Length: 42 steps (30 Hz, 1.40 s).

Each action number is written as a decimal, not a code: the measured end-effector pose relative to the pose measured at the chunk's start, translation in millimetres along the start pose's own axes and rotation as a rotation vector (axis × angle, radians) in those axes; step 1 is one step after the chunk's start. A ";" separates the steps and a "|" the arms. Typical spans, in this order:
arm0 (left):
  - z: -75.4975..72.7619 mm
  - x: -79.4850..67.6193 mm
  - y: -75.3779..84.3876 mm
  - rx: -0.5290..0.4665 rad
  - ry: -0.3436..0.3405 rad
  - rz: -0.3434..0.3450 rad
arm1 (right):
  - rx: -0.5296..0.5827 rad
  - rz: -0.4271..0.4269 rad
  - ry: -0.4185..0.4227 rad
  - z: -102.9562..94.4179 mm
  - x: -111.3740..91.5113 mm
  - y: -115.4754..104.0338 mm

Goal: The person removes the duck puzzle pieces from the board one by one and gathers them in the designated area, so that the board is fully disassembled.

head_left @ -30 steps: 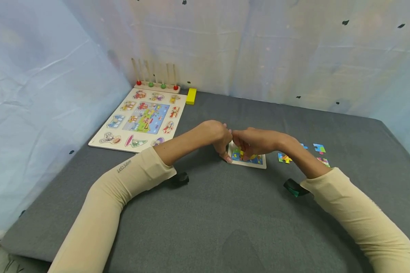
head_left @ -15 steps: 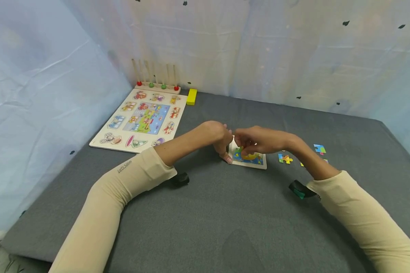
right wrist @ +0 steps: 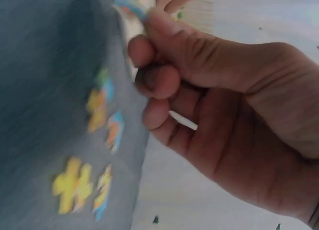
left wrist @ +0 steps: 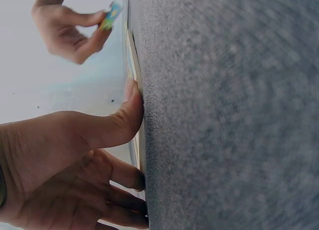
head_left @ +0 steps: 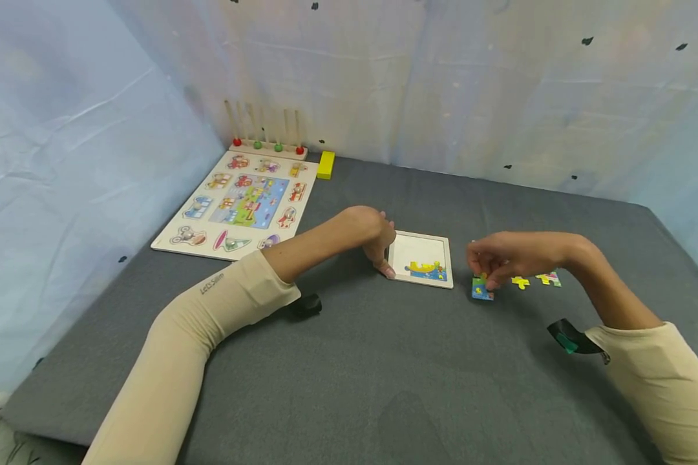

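A small wooden puzzle tray (head_left: 421,236) lies on the grey surface, with yellow-and-blue jigsaw pieces (head_left: 433,272) in its near right part and bare white base elsewhere. My left hand (head_left: 378,245) holds the tray by its left side; in the left wrist view the thumb (left wrist: 130,98) presses the rim and the fingers reach the far end of that side. Right of the tray, my right hand (head_left: 503,257) pinches a blue-and-green jigsaw piece (head_left: 481,290) between thumb and fingertips. That piece (left wrist: 112,16) also shows in the left wrist view.
Loose yellow jigsaw pieces (head_left: 520,282) lie beyond and right of my right hand, and the right wrist view shows several (right wrist: 72,185). A large picture puzzle board (head_left: 209,243) lies at the back left. Behind it stand a pegged bead rack (head_left: 267,148) and a yellow block (head_left: 326,165).
My right hand has lifted the blue-and-green piece out of the tray's near left part and carried it right, toward the loose pieces. My left hand has stayed at the tray.
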<state>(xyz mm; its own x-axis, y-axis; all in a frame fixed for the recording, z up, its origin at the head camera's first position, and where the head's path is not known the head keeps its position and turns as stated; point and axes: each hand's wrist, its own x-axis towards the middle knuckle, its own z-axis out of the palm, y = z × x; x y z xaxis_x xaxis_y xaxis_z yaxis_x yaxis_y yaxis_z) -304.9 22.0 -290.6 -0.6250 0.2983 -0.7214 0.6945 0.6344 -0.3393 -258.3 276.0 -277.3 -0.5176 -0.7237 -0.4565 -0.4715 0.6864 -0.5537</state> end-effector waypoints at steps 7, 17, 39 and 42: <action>0.1 -0.5 -0.1 -0.007 0.003 0.010 | -0.056 0.136 0.024 12.2 -1.7 14.0; -0.7 -2.8 0.0 -0.011 0.010 0.005 | -0.181 0.205 0.082 16.5 -2.7 6.0; 0.9 -3.1 -1.5 -0.009 0.005 0.021 | -0.274 0.228 0.030 6.8 4.2 -17.2; 0.8 -2.5 0.0 -0.010 0.009 0.019 | -0.286 0.177 0.061 3.6 12.4 -29.0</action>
<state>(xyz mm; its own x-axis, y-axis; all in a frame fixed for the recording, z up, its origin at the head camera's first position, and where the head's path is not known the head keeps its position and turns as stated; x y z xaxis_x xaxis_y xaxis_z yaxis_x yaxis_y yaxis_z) -303.1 20.7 -289.3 -0.6148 0.3165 -0.7224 0.7025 0.6360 -0.3193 -248.5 246.8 -269.4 -0.6470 -0.5922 -0.4802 -0.5475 0.7992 -0.2479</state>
